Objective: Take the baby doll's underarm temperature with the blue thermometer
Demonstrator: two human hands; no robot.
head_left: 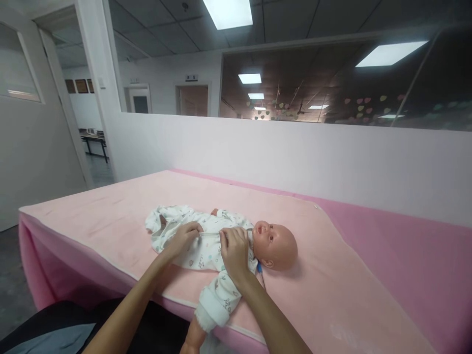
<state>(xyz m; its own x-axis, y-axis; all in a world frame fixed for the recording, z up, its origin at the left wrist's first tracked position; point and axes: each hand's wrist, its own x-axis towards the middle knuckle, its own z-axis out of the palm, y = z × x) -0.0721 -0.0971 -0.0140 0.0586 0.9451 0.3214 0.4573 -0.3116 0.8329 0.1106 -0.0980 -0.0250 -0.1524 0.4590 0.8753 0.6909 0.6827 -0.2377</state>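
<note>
A baby doll [280, 246] lies on its back on the pink-covered table, its bald head toward the right. It wears a white printed romper [208, 253] with long sleeves. My left hand [185, 239] is closed on the romper's front edge near the doll's belly. Higher up, at the chest, my right hand [235, 250] has its fingers curled over the same edge. A pale strip of the fabric edge runs straight between the two hands. The doll's near arm hangs past the table edge, its cuff [211, 309] folded back. My fingertips are partly hidden.
The pink table cover [324, 295] stretches out on all sides of the doll. A small blue thing [259, 267] shows beside the doll's neck. Behind the table stands a white half wall [295, 157] with glass above. A door [33, 128] is at the left.
</note>
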